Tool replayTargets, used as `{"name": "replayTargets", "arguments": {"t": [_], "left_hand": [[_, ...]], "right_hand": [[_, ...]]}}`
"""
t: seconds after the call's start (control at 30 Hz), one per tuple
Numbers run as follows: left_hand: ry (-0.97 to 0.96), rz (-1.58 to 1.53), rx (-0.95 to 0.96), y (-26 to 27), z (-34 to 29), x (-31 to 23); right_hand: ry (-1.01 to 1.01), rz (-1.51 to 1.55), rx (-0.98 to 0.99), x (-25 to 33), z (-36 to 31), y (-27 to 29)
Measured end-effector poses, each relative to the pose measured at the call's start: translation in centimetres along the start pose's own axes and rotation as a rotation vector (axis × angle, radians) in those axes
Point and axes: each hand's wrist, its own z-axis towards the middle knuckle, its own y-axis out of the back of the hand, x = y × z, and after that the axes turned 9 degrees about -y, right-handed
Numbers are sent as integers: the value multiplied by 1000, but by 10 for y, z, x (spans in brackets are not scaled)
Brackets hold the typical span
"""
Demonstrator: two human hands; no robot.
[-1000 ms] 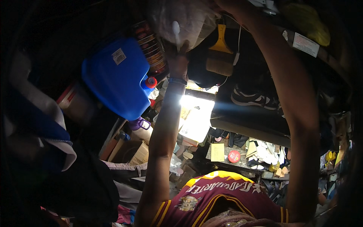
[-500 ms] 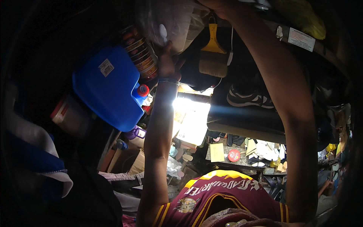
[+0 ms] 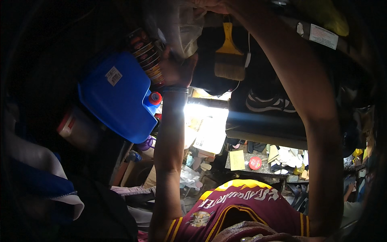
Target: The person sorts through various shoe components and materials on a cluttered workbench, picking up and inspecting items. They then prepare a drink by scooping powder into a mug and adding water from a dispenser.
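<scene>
Both my arms reach up to a clear plastic bag at the top of the view. My left hand is curled around the bag's lower end, its fingers partly in shadow. At the picture's upper edge my right hand is closed on the bag's upper part, some of it cut off by the edge. What the bag contains is too dim to make out. Close to my right forearm hangs a wide paintbrush with a yellow handle. A stack of patterned round containers stands beside my left hand.
A blue jerrycan with a red cap is left of my left forearm. A bright lamp glows between my arms. Dark shoes rest on a shelf at right. A cluttered bench bears a yellow paper, a red round lid and several scraps.
My right hand has come lower and left, into view. The bag has shifted down and left, and my left hand has turned against its lower end. The view has moved slightly.
</scene>
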Motion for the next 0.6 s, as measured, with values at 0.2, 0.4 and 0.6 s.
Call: {"name": "replayTargets", "arguments": {"t": [0.2, 0.4, 0.6], "left_hand": [[-4, -246, 37, -5, -2, -39], [-70, 210, 93, 0, -5, -62], [5, -438, 51, -4, 0, -57]], "right_hand": [[43, -1752, -229, 26, -3, -17], [-13, -1773, -198, 23, 5, -16], [-31, -1731, -231, 20, 11, -17]]}}
